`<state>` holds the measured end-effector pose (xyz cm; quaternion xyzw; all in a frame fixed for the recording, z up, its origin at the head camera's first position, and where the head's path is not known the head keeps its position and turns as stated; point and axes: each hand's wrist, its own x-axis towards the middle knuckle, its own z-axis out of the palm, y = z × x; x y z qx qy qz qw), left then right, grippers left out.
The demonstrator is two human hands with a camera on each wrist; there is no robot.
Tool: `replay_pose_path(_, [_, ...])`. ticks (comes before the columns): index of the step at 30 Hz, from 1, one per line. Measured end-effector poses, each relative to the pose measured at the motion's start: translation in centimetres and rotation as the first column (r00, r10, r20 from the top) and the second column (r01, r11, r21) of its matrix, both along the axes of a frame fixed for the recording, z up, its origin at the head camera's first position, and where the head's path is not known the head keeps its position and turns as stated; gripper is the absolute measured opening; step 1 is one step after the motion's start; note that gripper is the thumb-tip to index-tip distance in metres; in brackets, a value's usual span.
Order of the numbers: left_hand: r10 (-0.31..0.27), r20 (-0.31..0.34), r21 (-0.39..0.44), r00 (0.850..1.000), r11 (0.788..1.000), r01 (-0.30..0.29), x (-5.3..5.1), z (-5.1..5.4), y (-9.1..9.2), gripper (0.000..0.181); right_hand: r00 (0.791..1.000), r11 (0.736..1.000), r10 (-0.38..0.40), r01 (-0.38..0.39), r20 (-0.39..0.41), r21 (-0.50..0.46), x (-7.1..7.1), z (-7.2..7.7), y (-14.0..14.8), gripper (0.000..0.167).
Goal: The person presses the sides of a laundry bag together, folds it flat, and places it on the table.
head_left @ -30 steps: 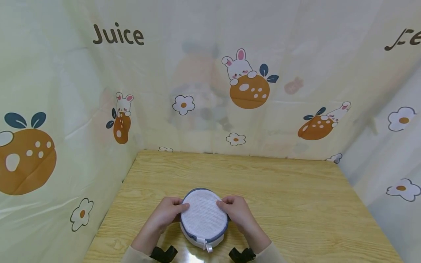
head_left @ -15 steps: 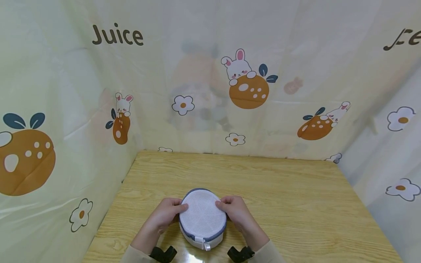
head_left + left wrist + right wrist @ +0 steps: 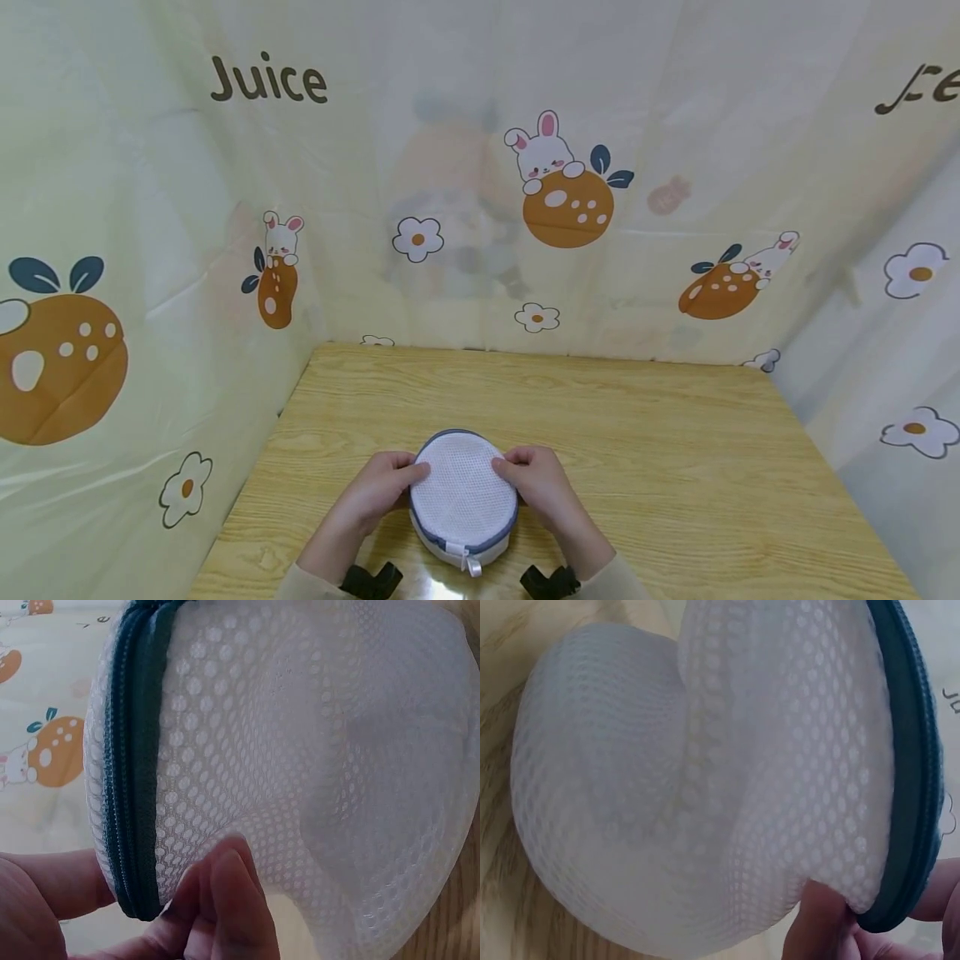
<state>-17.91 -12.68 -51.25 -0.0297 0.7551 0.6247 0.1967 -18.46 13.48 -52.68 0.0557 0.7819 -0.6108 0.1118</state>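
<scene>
A round white mesh bag with a blue zip edge stands near the table's front, its zip pull toward the person. At its left side the left hand pinches the rim, thumb on the flat top. Opposite, the right hand grips the rim the same way. In the left wrist view, fingertips of the left hand press into the mesh side below the zip. The right wrist view shows fingers of the right hand under the zip band, and the mesh wall bulges, folded inward.
Under the bag lies a wood-grain table. A pale curtain printed with rabbits, oranges and flowers hangs behind it and on both sides. Black bands with mounts sit at both wrists, beside light sleeves.
The bag and both hands have shifted very slightly left since a second ago. Both grips look the same.
</scene>
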Motion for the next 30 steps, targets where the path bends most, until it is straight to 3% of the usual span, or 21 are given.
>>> replay_pose_path(9, [0.049, -0.053, -0.077, 0.997, 0.996, -0.053, 1.2, 0.6, 0.2, 0.029, 0.998, 0.978, -0.032, 0.043, -0.059, 0.203, 1.1, 0.7, 0.3, 0.029])
replay_pose_path(14, [0.089, -0.076, -0.080, 0.993, 0.992, -0.095, 2.2, 0.7, 0.4, 0.028, 0.997, 0.970, -0.042, 0.055, -0.058, 0.236, 2.0, 0.9, 0.5, 0.029])
replay_pose_path(22, [0.143, -0.059, -0.017, 0.988, 0.989, -0.145, 3.2, 0.0, 1.0, 0.032, 0.998, 0.987, -0.055, 0.058, -0.030, 0.151, 3.1, 1.2, 0.4, 0.029])
replay_pose_path(30, [0.161, -0.039, 0.062, 0.986, 0.985, -0.158, 3.3, -1.2, 1.1, 0.037, 0.997, 0.995, -0.076, 0.077, -0.012, 0.067, 3.3, 0.7, 0.0, 0.025])
